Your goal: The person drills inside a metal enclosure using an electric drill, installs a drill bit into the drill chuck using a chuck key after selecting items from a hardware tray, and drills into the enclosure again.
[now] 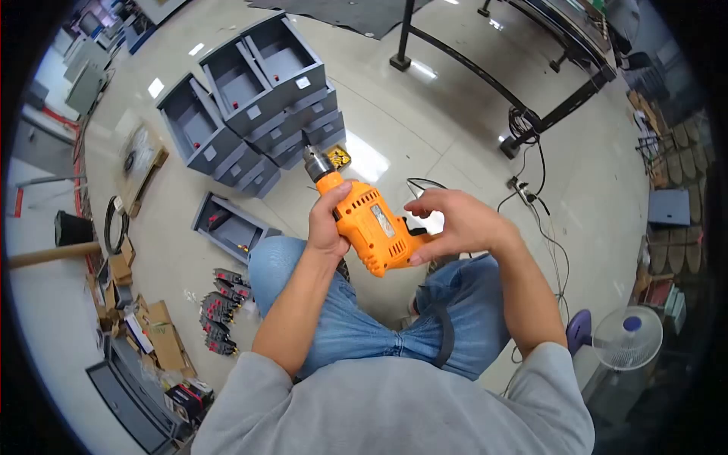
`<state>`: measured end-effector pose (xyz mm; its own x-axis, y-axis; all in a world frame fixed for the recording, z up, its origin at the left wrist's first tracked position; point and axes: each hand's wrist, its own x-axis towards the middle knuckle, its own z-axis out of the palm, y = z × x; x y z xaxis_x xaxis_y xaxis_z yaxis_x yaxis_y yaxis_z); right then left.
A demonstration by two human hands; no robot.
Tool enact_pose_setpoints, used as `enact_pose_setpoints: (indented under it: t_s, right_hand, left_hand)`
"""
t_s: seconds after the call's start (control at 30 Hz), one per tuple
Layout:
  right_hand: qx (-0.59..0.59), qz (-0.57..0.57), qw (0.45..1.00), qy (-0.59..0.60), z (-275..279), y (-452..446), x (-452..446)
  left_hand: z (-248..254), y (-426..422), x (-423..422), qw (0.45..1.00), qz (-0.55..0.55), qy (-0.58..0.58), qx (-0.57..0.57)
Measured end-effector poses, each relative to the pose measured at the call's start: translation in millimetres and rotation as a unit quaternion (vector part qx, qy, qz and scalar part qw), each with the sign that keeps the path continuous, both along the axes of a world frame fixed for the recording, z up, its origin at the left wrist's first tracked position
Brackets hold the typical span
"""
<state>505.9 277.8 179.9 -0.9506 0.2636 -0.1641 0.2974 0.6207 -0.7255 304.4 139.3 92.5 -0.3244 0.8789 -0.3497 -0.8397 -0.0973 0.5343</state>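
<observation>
An orange electric drill (375, 227) is held in front of my lap, its chuck (317, 161) and dark bit pointing away and up to the left. My left hand (327, 220) is closed round the front of its body, thumb on top. At the handle end, my right hand (459, 224) has its fingers apart and curved beside the black trigger (415, 229). Its thumb appears to touch the orange casing near the handle. Just beyond the chuck sits a small yellow-and-black box (337, 157) on the floor.
Stacked grey bins (254, 114) stand ahead to the left, with a single grey bin (254, 227) by my left knee. Several black-and-red parts (218, 311) lie on the floor at left. Cables (557, 258) and a fan (627, 337) are at right, below a black-framed table (470, 64).
</observation>
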Motion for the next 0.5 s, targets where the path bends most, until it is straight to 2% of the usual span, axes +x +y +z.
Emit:
enact_pose_setpoints:
  t_s: [0.1,0.13,0.27,0.37,0.4,0.5]
  right_hand:
    - [0.097,0.016,0.995,-0.035,0.0,-15.1,5.9]
    - [0.108,0.007,0.994,0.014,-15.9,-18.3,9.6]
    - [0.136,-0.032,0.99,0.02,-29.2,-34.2,-0.6]
    - [0.189,-0.03,0.981,0.036,-48.2,-42.9,-10.2]
    - [0.205,-0.027,0.978,0.038,-51.2,-46.8,-12.6]
    - [0.252,-0.02,0.964,0.086,-50.8,-53.3,-16.3]
  left_hand:
    - [5.7,-0.1,-5.1,0.999,0.018,-0.03,0.022]
    - [3.0,-0.9,-9.0,0.998,0.014,-0.048,0.033]
    - [14.8,-10.6,-13.9,0.999,0.028,-0.022,0.033]
    - [17.8,-21.2,-16.8,0.991,0.046,0.089,0.094]
    - [26.1,-28.4,-24.0,0.984,-0.015,0.117,0.135]
    - [52.3,-40.7,-23.7,0.963,-0.007,0.19,0.191]
